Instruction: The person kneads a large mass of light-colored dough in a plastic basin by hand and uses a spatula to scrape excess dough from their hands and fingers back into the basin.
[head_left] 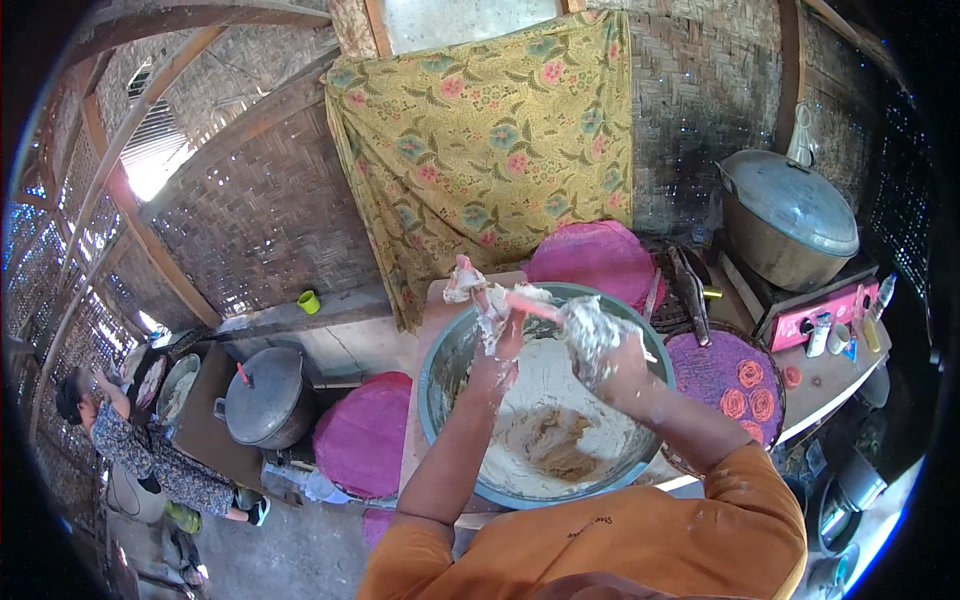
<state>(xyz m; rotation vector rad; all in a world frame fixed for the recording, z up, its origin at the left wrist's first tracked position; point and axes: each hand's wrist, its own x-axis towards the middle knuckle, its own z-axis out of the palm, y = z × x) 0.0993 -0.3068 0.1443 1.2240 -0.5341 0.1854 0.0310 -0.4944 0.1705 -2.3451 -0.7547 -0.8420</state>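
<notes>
A large grey-green basin [430, 385] stands before me, with white flour [540, 375] and a brownish wet patch [565, 445] inside. Above its far left rim is my left hand [492, 312], its fingers stretched out and thickly coated in sticky white dough. My right hand [608, 350], also caked in dough, closes over the basin's right side around a narrow pink tool [535, 305]. The tool's tip reaches to my left hand and touches it. Dough hides the tool's other end, so its exact kind does not show.
Pink-covered round trays [590, 260] [365, 435] flank the basin. At right, a purple round tray [715, 375] bears red rosettes, near a large lidded pot [790, 215] on a pink-fronted stove [820, 310]. Another lidded pot [265, 395] and a person [150, 440] are at left.
</notes>
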